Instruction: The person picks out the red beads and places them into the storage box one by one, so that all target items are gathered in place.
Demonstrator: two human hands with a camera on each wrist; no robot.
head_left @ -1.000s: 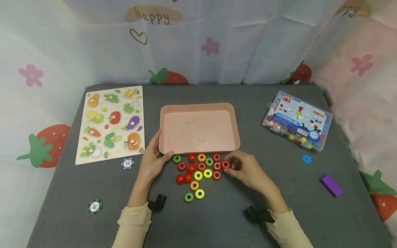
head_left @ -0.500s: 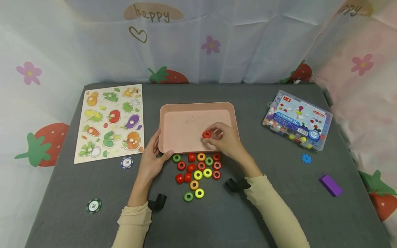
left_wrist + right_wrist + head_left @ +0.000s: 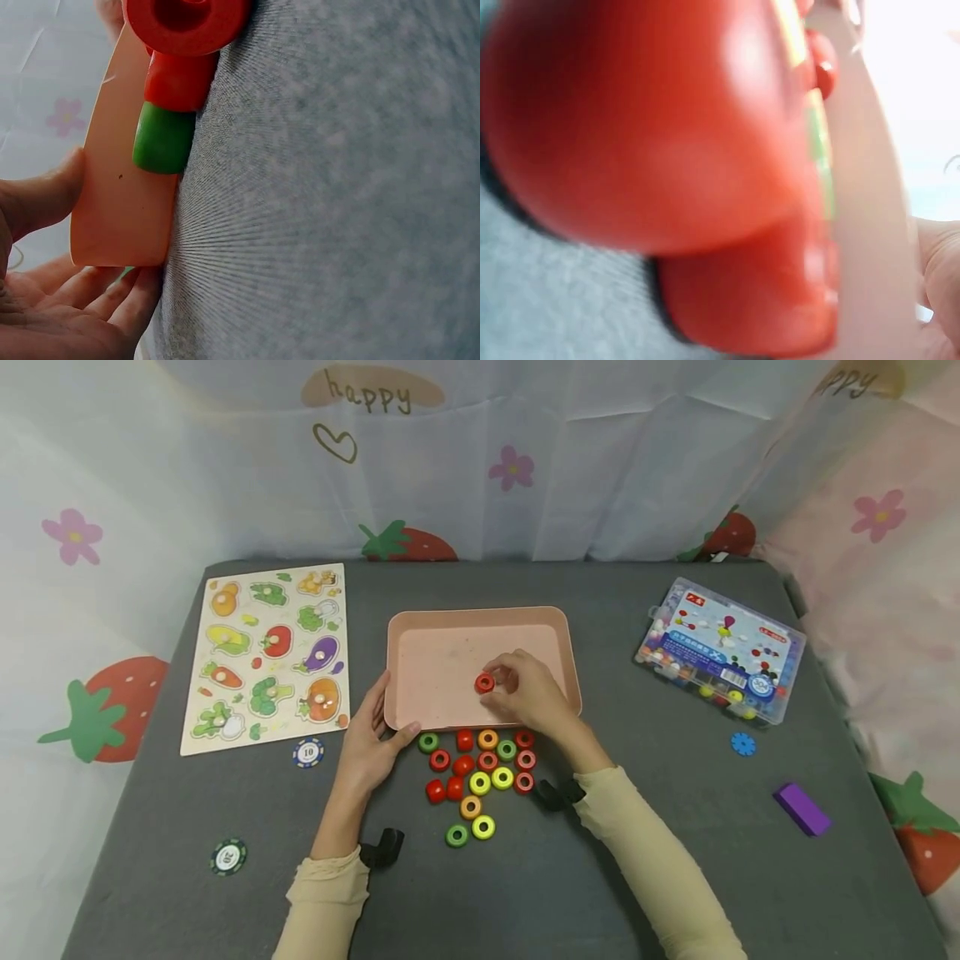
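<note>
A pink tray (image 3: 480, 652) lies in the middle of the table. At its near left corner my left hand (image 3: 369, 735) holds it, the thumb on the near rim and the fingers along the left side. The left wrist view shows the thumb and fingers against the tray's wall (image 3: 124, 202). Over the tray's floor, my right hand (image 3: 528, 693) pinches a red bead (image 3: 484, 682) with a hole through it. Whether this bead touches the tray I cannot tell. Several red, green, yellow and orange beads (image 3: 479, 784) lie in front of the tray. Red beads (image 3: 637, 127) loom large and blurred in the right wrist view.
A vegetable puzzle board (image 3: 273, 660) lies left of the tray, near two poker chips (image 3: 308, 752). To the right are a clear plastic box (image 3: 720, 652), a blue disc (image 3: 743, 744) and a purple block (image 3: 802, 809). A printed cloth (image 3: 480, 460) hangs behind the table.
My right hand has lifted a red bead from the right end of the group and carried it up and left over the tray. My left hand has stayed at the tray's corner.
</note>
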